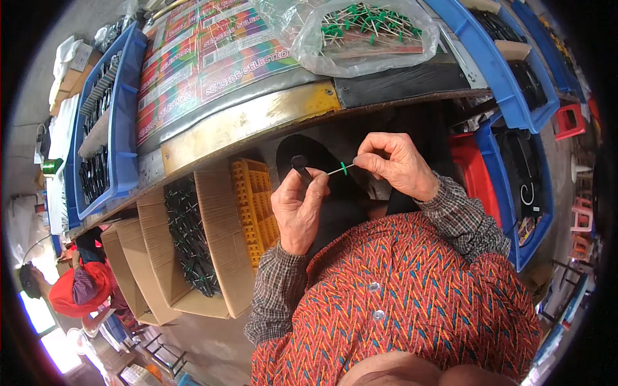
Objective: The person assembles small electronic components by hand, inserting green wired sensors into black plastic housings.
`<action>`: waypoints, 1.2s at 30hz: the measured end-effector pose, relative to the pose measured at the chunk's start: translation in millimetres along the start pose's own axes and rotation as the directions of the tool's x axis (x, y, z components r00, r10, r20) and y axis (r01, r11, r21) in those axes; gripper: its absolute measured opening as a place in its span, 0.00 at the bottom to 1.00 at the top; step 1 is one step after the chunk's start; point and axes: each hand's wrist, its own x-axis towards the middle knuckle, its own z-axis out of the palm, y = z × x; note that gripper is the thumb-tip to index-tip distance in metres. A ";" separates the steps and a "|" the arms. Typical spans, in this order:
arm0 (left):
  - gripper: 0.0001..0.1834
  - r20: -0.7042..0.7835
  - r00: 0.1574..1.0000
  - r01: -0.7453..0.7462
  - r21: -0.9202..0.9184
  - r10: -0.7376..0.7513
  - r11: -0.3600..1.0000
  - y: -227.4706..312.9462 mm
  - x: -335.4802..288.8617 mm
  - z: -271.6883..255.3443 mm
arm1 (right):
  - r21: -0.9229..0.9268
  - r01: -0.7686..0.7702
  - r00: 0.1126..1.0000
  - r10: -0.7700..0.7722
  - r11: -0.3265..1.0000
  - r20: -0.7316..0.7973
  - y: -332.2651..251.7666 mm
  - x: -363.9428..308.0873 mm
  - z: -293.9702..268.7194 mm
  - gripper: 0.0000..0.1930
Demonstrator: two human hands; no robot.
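Over my lap, just in front of the table edge, my left hand (297,209) is closed around a small black piece (299,162) whose rounded top sticks up above the fingers. My right hand (400,168) pinches one end of a thin pale pin with a green collar (344,168). The pin's other end reaches the left fingertips at the black piece; whether it is inserted there I cannot tell. More green-collared pins (370,22) lie heaped in a clear plastic bag (315,48) on the table.
A blue bin (125,138) of black parts stands at the table's left. Below are a cardboard box (225,257) of black and green pieces and a yellow crate (256,206). Blue bins (534,106) and a red stool (570,122) are at right. Another person (84,289) is far left.
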 end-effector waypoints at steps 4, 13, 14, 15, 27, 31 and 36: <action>0.06 -0.005 1.000 -0.001 0.001 0.001 1.000 -4.4 -0.9 -2.2 | 0.155 -0.057 0.998 0.052 0.986 0.035 1.7 -0.2 1.8 0.07; 0.06 0.027 0.994 0.109 -0.062 -0.108 0.992 2.0 -4.2 -1.9 | 0.250 0.088 0.992 -0.107 0.964 0.063 9.6 2.2 13.3 0.15; 0.06 0.025 0.994 0.112 -0.060 -0.111 0.992 1.7 -4.5 -2.4 | 0.223 0.093 0.990 -0.114 0.970 0.085 14.5 2.7 13.7 0.15; 0.07 0.059 0.989 0.141 -0.082 -0.136 0.987 1.3 -4.8 -3.1 | 0.197 0.099 0.987 -0.121 0.975 0.106 17.4 2.7 13.9 0.15; 0.10 0.173 0.976 0.169 -0.228 -0.130 0.959 -9.0 -12.0 -16.7 | 0.195 0.142 0.977 -0.169 0.970 0.133 9.9 4.6 11.6 0.08; 0.07 0.153 0.980 0.166 -0.302 -0.124 0.939 -13.7 -14.8 -22.5 | 0.042 0.045 0.992 -0.050 0.998 0.112 6.0 2.3 15.9 0.09; 0.05 0.054 0.995 0.100 -0.303 -0.088 0.948 -12.6 -20.5 -29.4 | -0.172 0.272 0.959 -0.250 0.947 0.136 4.6 1.5 23.4 0.11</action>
